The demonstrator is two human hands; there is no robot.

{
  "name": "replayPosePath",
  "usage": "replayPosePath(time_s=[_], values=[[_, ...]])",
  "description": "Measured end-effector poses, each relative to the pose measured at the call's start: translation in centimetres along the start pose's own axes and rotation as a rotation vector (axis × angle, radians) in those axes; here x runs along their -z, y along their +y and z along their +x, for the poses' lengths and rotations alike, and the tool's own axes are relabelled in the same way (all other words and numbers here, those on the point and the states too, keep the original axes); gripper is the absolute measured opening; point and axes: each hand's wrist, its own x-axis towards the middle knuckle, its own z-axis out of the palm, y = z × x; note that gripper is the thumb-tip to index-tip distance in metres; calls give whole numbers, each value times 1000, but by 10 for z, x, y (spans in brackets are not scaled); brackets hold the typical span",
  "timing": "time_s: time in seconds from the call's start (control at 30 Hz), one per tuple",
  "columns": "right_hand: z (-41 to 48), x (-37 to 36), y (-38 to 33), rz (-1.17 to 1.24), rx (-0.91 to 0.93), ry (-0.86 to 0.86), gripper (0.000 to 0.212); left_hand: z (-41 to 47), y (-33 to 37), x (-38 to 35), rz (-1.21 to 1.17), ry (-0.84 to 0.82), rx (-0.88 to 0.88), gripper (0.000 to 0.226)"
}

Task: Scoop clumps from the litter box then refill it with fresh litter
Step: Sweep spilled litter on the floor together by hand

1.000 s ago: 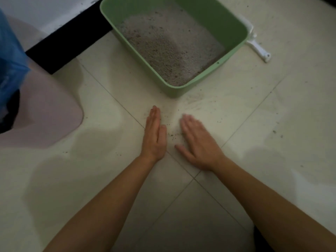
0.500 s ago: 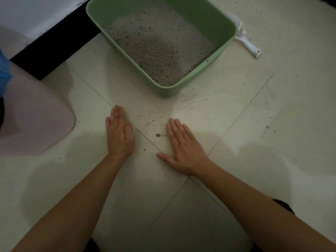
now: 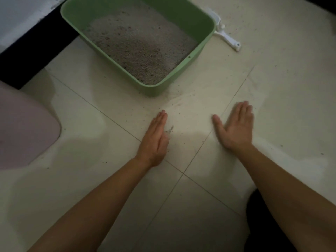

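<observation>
My left hand (image 3: 154, 140) stands on edge on the floor (image 3: 272, 88), fingers (image 3: 160, 120) straight and together, beside spilled grains (image 3: 170, 129). My right hand (image 3: 236, 128) lies flat, thumb out, holding nothing. Beyond them sits the green litter box (image 3: 181, 13); its litter (image 3: 138, 46) looks loose and gritty, best herded by a palm's edge. The white scoop (image 3: 229, 40) is half hidden behind it.
</observation>
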Motion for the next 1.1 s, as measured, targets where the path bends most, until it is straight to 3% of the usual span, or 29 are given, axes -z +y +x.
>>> replayPosePath(time_s=[0.07,0.23,0.43,0.57,0.67,0.87,1.0,1.1], values=[[-12,-8,-31,-85,190,-26,102,-4,-8,10,-23,129,50,65],[-57,-36,-124,-68,641,-131,97,-22,-45,49,-92,484,391,63],[-83,-50,-152,-28,954,-241,85,-62,-72,77,53,504,479,62],[-49,-36,-138,115,843,-93,68,-65,-70,62,119,449,476,68],[-27,-30,-115,70,715,-15,66,-59,-55,46,145,277,395,75],[-34,-31,-92,-60,693,-64,76,-43,-3,4,31,-1,185,77],[-61,-38,-107,-167,746,-128,91,-36,4,9,-158,105,213,72],[-80,-46,-125,-190,836,-169,94,-38,-19,37,-79,273,295,71]])
